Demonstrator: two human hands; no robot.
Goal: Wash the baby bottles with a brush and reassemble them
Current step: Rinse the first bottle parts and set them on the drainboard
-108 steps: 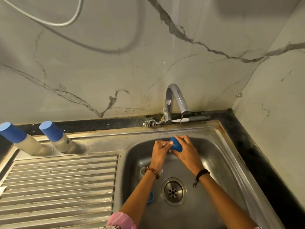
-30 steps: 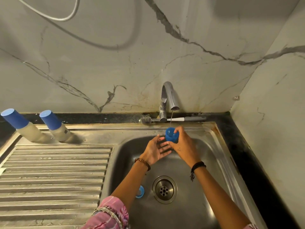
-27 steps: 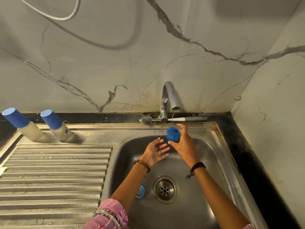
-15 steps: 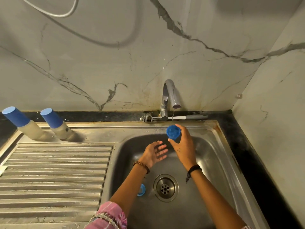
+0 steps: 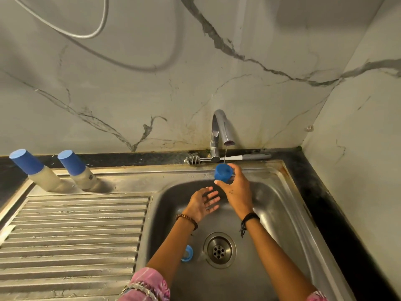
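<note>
My right hand (image 5: 237,193) holds a blue bottle cap (image 5: 223,172) under the thin water stream from the tap (image 5: 219,131). Below and left of the cap, my left hand (image 5: 202,203) hovers with straight fingers and holds nothing. A blue collar ring (image 5: 187,253) lies on the sink floor, partly hidden by my left forearm. Two capped baby bottles (image 5: 36,170) (image 5: 78,170) stand at the back of the draining board. The bottle brush (image 5: 227,158) lies on the ledge behind the tap.
The steel sink basin (image 5: 282,213) has a drain (image 5: 219,249) at its middle. A ribbed draining board (image 5: 71,231) stretches to the left. A marble wall stands behind and to the right, with a black counter strip (image 5: 338,213) along the sink's right side.
My left hand has let go of the cap and dropped away from it with its fingers straightened. My right hand has raised the cap closer to the spout.
</note>
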